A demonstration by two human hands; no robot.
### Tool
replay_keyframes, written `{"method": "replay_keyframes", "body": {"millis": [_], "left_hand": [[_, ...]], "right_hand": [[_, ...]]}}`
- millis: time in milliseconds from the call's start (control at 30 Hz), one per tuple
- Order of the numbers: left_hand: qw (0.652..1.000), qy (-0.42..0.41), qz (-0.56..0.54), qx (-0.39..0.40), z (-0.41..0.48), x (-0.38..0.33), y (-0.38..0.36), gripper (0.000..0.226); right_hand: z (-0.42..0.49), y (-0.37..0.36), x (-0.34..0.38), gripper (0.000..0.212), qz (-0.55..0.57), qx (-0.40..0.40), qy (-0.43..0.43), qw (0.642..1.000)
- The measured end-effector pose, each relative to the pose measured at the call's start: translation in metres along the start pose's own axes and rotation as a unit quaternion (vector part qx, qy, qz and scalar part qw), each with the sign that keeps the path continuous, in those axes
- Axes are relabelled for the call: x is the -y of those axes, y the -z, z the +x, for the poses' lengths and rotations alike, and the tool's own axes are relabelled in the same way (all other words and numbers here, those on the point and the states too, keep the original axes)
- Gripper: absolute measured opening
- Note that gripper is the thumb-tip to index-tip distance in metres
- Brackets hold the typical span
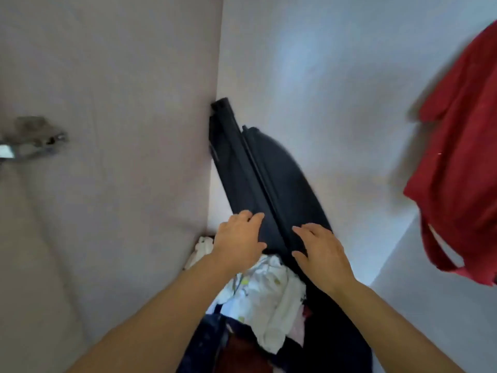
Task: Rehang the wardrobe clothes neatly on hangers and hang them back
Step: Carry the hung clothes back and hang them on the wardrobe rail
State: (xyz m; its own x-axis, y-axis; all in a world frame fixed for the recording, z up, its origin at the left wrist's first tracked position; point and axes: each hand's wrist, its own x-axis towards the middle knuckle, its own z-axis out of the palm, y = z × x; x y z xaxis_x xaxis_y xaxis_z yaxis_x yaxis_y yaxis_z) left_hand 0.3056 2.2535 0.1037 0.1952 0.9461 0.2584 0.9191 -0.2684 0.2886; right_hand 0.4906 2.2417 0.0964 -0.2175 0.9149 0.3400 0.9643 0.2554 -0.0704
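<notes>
Clothes heap (266,292), pale corner walls (322,76)

At the centre a long bundle (258,170) is plain matt black, without pattern. At 3 o'clock hangs a red garment (462,157), one solid deep red all over. At 6 o'clock lies a white cloth (269,297), sprinkled with small yellow-green marks and faint grey lines; the print is too blurred to read. Just past it towards 5 o'clock shows a scrap of pale pink fabric (297,329). At 7 o'clock a navy fabric (204,343) looks dark blue with faint paler speckles, and beside it sits a dark reddish-brown fabric (242,356). The left panel (107,76) at 10 o'clock is plain pinkish beige; the back panel (322,63) at 1 o'clock is bluish white. At 9 o'clock a metal fitting (32,146) gleams silver-grey.
</notes>
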Motion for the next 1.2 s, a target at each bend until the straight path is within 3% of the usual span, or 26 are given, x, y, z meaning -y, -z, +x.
{"method": "replay_keyframes", "body": {"millis": [167, 300, 433, 667, 800, 933, 1067, 1200], "left_hand": [[0.98, 0.167, 0.01, 0.105, -0.115, 0.064, -0.058, 0.064], [0.928, 0.345, -0.017, 0.141, -0.22, 0.081, -0.088, 0.06], [0.845, 0.521, -0.035, 0.12, -0.329, 0.07, -0.102, 0.06], [0.646, 0.762, -0.042, 0.025, -0.5, 0.002, -0.09, 0.059], [0.539, 0.839, -0.046, -0.047, -0.577, -0.041, -0.081, 0.061], [0.447, 0.888, -0.051, -0.096, -0.645, -0.073, -0.073, 0.065], [0.392, 0.908, -0.065, -0.131, -0.715, -0.085, -0.062, 0.063], [0.365, 0.915, -0.063, -0.161, -0.79, -0.082, -0.04, 0.061]], "right_hand": [[-0.042, -0.093, 0.06, 0.051, 0.08, 0.144, 0.102, 0.981], [-0.081, -0.144, 0.108, 0.051, 0.096, 0.262, 0.214, 0.936], [-0.128, -0.172, 0.161, 0.053, 0.104, 0.343, 0.348, 0.866], [-0.232, -0.172, 0.27, 0.053, 0.077, 0.384, 0.602, 0.696], [-0.301, -0.151, 0.33, 0.052, 0.071, 0.389, 0.692, 0.604], [-0.376, -0.126, 0.383, 0.044, 0.068, 0.375, 0.754, 0.536], [-0.452, -0.103, 0.439, 0.049, 0.064, 0.354, 0.799, 0.481], [-0.525, -0.078, 0.497, 0.051, 0.062, 0.339, 0.824, 0.449]]}}
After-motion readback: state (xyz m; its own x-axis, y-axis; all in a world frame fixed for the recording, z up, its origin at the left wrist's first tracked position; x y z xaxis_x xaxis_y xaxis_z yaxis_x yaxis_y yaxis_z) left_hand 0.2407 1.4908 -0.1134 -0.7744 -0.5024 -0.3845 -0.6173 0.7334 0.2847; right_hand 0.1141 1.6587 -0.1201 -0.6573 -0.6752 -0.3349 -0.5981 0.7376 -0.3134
